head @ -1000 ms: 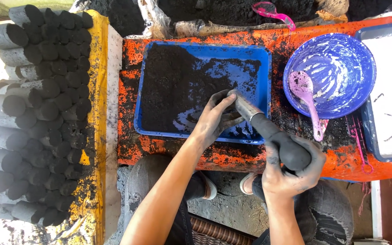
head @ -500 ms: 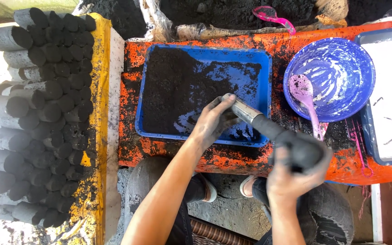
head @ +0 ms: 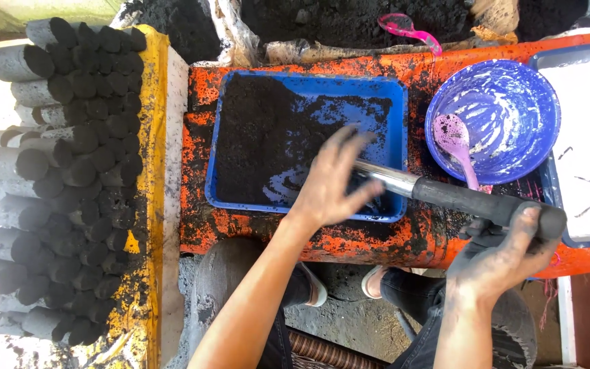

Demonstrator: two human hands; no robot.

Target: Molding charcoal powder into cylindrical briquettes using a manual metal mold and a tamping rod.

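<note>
While the right hand (head: 496,263) wraps its fingers around the black grip of a metal tube (head: 445,195), holding it slanted so its shiny mouth dips into the blue tray (head: 384,92) of black powder (head: 261,143) on the orange table (head: 203,89), the left hand (head: 332,181) hovers open-fingered at that mouth, holding nothing. Against half a second ago, the left hand has spread and lifted off the tube's tip.
</note>
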